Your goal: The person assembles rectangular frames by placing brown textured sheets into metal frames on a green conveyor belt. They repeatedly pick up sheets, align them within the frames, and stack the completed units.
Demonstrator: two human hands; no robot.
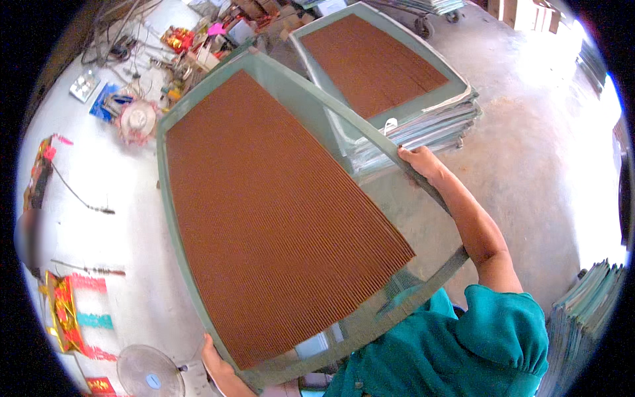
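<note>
A large pale green mesh frame (390, 294) is held up tilted in front of me. Thin brown sticks (278, 225), laid side by side in close rows, cover most of its mesh. My left hand (219, 364) grips the lower left edge, thumb showing and its other fingers mostly hidden by the frame. Higher up, on the right edge, my right hand (422, 162) is closed around the rim. Just beyond stands a stack of similar frames (423, 142), its top one bearing another sheet of brown sticks (370, 63).
More stacked frames (582, 317) stand at the lower right. A round fan (151, 374) is at the lower left. Along the pale wall hang a hat (139, 120) and red and gold decorations (63, 314). Boxes and clutter (218, 33) fill the back, near a wheeled cart (423, 26).
</note>
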